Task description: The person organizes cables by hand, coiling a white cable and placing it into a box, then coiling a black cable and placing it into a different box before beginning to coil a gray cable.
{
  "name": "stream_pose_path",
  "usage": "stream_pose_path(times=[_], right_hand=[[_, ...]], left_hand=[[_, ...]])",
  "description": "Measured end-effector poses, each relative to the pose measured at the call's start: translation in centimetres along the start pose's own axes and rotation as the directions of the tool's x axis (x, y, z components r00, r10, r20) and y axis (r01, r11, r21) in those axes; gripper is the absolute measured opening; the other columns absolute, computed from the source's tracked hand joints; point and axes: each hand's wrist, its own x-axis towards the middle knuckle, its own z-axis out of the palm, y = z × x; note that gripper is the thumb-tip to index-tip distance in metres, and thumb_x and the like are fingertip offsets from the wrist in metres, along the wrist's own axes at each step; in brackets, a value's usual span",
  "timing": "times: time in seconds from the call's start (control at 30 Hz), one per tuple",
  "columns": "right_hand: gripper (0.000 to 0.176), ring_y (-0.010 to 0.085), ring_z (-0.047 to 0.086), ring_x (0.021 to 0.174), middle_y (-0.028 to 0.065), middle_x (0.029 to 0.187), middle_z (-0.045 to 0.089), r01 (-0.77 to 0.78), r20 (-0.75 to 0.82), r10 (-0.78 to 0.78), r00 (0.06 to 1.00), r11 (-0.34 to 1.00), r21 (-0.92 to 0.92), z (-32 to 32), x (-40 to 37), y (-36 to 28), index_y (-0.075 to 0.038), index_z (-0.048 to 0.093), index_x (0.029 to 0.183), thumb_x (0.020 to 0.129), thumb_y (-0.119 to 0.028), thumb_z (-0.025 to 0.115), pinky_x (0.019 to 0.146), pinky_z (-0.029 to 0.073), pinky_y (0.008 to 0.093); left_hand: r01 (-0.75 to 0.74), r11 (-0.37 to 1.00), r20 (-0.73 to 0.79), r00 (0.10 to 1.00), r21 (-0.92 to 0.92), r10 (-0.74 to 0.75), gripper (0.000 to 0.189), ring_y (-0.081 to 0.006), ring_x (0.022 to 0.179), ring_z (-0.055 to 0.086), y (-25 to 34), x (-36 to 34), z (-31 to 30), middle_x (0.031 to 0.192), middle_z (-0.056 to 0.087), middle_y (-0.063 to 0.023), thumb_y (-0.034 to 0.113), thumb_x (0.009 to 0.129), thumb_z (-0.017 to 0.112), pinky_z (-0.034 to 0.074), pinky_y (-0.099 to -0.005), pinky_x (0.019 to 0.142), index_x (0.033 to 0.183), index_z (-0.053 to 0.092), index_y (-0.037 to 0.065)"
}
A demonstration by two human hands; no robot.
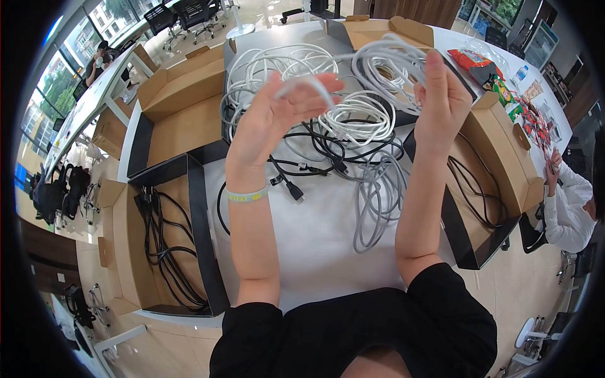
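Note:
My right hand (pixel 444 101) is closed, thumb up, on a coiled grey cable (pixel 384 60) whose loops hang to its left. My left hand (pixel 283 110) is raised with fingers stretched apart, and a blurred pale stretch of cable (pixel 309 83) arcs across it. Below and behind the hands lie a tangle of white cables (pixel 283 60), a white cable coil (pixel 362 123), black cables (pixel 331 151) and a loose grey cable bundle (pixel 378 201). A black cable's plug (pixel 294 191) rests on the white table (pixel 309 252) near my left wrist.
A left front box (pixel 205 252) holds black cables, and a right box (pixel 463 233) holds a black cable. Other open boxes stand at back left (pixel 183 88) and at the back (pixel 384 28). Snack packets (pixel 472 66) lie at right, near a seated person (pixel 567 195).

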Motion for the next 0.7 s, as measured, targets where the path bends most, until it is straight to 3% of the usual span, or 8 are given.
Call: stream_pose_path(times=[0.07,0.13,0.17,0.27,0.43,0.5,0.63,0.7], right_hand=[[0.038,0.0027,0.027,0.044,-0.0061,0.049,0.035,-0.02,-0.093,0.031,0.995,0.994,0.111,0.1,0.2,-0.1,-0.006,0.051,0.055,0.084,-0.03,0.057,0.042,0.022,0.0192],[0.04,0.0021,0.027,0.043,-0.0064,0.047,0.033,-0.027,-0.184,0.068,0.981,0.975,0.221,-0.2,0.6,0.0,-0.007,0.048,0.054,0.084,-0.031,0.057,0.042,0.021,0.0187],[0.042,0.0027,0.026,0.041,-0.0059,0.046,0.031,-0.034,-0.215,0.102,0.971,0.954,0.299,-0.8,0.9,0.3,-0.008,0.045,0.052,0.084,-0.033,0.057,0.041,0.021,0.0188],[0.046,0.004,0.024,0.039,-0.0049,0.043,0.028,-0.073,-0.239,0.177,0.955,0.918,0.39,-1.2,1.5,0.0,-0.011,0.039,0.049,0.085,-0.036,0.054,0.041,0.022,0.0197],[0.046,0.0054,0.021,0.038,-0.0038,0.042,0.027,-0.195,-0.034,0.249,0.968,0.829,0.523,-1.4,1.5,0.1,-0.012,0.037,0.05,0.088,-0.036,0.048,0.041,0.023,0.022],[0.044,0.006,0.02,0.038,-0.0036,0.043,0.027,-0.278,0.128,0.248,0.96,0.794,0.54,-1.0,1.2,-0.2,-0.011,0.038,0.053,0.09,-0.033,0.044,0.041,0.023,0.0224],[0.039,0.0044,0.027,0.041,-0.003,0.047,0.037,-0.278,0.334,0.116,0.935,0.826,0.491,-0.2,0.1,0.3,-0.008,0.046,0.057,0.089,-0.029,0.047,0.04,0.022,0.0214],[0.038,0.0036,0.03,0.043,-0.0023,0.05,0.042,-0.283,0.396,0.118,0.91,0.877,0.388,0.1,-0.4,0.5,-0.007,0.049,0.056,0.089,-0.028,0.049,0.04,0.022,0.0205]], left_hand=[[0.043,0.991,0.083,0.996,-0.13,-0.032,0.065,-0.0347,0.103,0.051,-0.3,0.1,-0.3,0.104,0.056,-0.0232,0.048,0.088,0.028,0.037,-0.0406,0.091,0.109,0.05,-0.01],[0.003,0.99,0.695,0.713,-0.14,0.097,0.044,-0.0232,0.097,0.056,-1.0,0.4,-2.6,0.098,0.06,-0.015,0.035,0.086,0.047,0.043,-0.0304,0.083,0.102,0.057,-0.005],[0.003,0.99,0.697,0.71,-0.139,0.096,0.044,-0.0232,0.097,0.056,-0.7,0.2,-2.9,0.098,0.06,-0.015,0.035,0.086,0.047,0.043,-0.0304,0.083,0.102,0.057,-0.005],[0.315,0.769,0.313,0.778,0.556,-0.545,0.043,-0.0176,0.093,0.057,1.0,-1.0,-1.5,0.097,0.061,-0.0138,0.015,0.067,0.071,0.044,-0.0272,0.081,0.103,0.057,-0.003],[0.32,0.672,0.024,0.893,0.668,-0.449,0.045,-0.0167,0.098,0.054,0.3,-1.6,-4.1,0.11,0.055,-0.0126,0.016,0.078,0.062,0.043,-0.0277,0.083,0.117,0.047,-0.003],[0.172,0.84,-0.223,0.973,0.515,-0.063,0.054,-0.02,0.103,0.051,0.6,-1.2,-3.6,0.113,0.052,-0.0155,0.035,0.087,0.048,0.041,-0.0304,0.087,0.123,0.04,-0.003],[-0.006,0.986,-0.207,0.978,0.165,0.041,0.07,-0.0222,0.106,0.049,1.3,-0.8,-0.9,0.117,0.049,-0.0176,0.053,0.087,0.033,0.039,-0.0323,0.089,0.128,0.031,-0.004],[-0.048,0.991,0.022,0.999,0.123,0.046,0.081,-0.0223,0.108,0.048,1.1,-1.0,0.6,0.121,0.046,-0.0185,0.062,0.083,0.028,0.038,-0.0326,0.089,0.13,0.026,-0.005]])
